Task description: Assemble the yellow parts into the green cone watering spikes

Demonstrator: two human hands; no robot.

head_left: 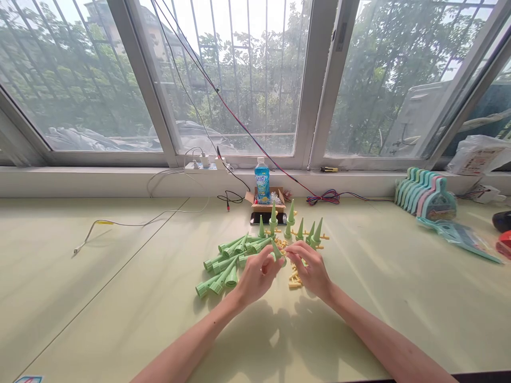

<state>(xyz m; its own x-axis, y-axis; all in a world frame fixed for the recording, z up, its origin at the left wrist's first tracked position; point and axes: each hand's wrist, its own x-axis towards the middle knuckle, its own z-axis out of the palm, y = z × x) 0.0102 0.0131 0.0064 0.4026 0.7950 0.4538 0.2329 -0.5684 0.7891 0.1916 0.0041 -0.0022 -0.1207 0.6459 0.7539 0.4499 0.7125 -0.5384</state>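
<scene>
My left hand (256, 274) is closed around a green plastic cone-shaped spike (275, 249), its tip pointing up. The fingers of my right hand (311, 270) pinch together against the side of that spike, at what looks like a small yellow peg (285, 252), mostly hidden by the fingertips. Left of my hands lies a pile of green spikes (227, 261) with ribbed caps. Behind my hands, several spikes (317, 233) stand upright on their caps, most with yellow pegs sticking out sideways. Loose yellow pegs (295, 282) lie beneath and between my hands.
At the back, a blue-labelled bottle (262, 182) stands at a small cardboard box (281, 204), with a phone (257, 218) in front. A cable (139, 224) runs across the left. Pastel dustpan-like sets (429, 194) stand at the right, beside a bundled cord (325, 197).
</scene>
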